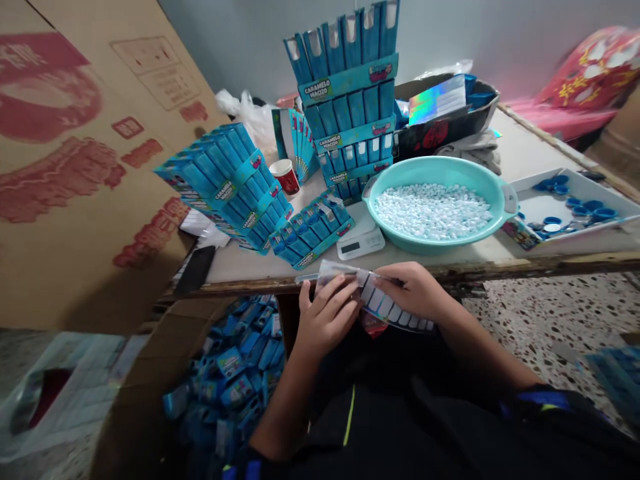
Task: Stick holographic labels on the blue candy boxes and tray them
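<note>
My left hand (327, 315) lies over the near end of a strip of labels (387, 307), with its fingers bent across a clear, shiny plastic piece (330, 269) at that end. The left thumb is hidden. At the strip's upper edge, my right hand (411, 288) pinches it between thumb and fingers. Pale, silvery rectangles in a row, divided by dark lines, cover the strip, which slants down to the right over my lap. Something red (373, 327) shows beneath it. Both hands are just in front of the table edge (250, 287).
A turquoise basin (435, 243) of white candies stands beside a digital scale (361, 245). Stacked blue candy displays (350, 127), more boxes (235, 187) and a red cup (285, 177) are behind. Right is a white tray (620, 225) with blue caps; lower left, a carton of blue packets (235, 373).
</note>
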`<state>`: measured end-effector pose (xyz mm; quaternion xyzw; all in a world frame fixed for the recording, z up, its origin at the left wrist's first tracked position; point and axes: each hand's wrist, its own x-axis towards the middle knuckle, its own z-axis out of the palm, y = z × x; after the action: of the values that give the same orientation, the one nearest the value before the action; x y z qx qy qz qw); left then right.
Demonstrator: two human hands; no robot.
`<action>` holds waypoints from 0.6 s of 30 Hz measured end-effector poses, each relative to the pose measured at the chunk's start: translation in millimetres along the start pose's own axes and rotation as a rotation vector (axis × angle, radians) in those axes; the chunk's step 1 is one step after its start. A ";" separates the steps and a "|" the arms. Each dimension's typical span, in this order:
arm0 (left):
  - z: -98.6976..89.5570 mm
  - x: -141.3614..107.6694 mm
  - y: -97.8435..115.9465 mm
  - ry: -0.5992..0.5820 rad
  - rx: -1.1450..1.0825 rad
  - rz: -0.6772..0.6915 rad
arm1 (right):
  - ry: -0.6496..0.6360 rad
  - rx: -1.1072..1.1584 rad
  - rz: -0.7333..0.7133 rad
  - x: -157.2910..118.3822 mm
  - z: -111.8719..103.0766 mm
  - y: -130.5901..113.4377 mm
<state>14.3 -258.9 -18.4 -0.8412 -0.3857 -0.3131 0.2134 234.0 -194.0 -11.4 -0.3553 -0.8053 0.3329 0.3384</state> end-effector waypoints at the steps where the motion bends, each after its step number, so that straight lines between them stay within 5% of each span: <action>1: 1.7 1.9 3.4 -0.006 -0.033 -0.018 | 0.061 -0.019 0.028 -0.9 -6.5 -2.3; 5: 1.1 15.4 -3.5 -0.016 -0.345 -0.164 | 0.443 -0.127 0.116 6.1 -51.4 -8.3; 8: -0.6 32.7 -36.5 0.117 -0.533 -0.491 | 0.698 -0.278 0.193 29.8 -100.5 8.2; 11: -0.2 52.8 -80.0 0.199 -0.595 -0.830 | 0.642 -0.429 0.325 63.7 -142.1 35.1; 13: -2.2 64.7 -104.6 0.190 -0.584 -0.926 | 0.536 -0.558 0.435 82.5 -153.9 42.5; 15: -6.4 73.7 -121.8 0.182 -0.546 -0.946 | 0.477 -0.684 0.438 92.4 -149.5 34.2; 18: -11.9 82.4 -135.4 0.141 -0.605 -0.949 | 0.393 -0.695 0.199 92.9 -119.9 -0.2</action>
<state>-54.2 -140.8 62.9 -0.5764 -0.5994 -0.5268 -0.1762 279.4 -84.6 83.2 -0.5814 -0.7515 -0.0023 0.3118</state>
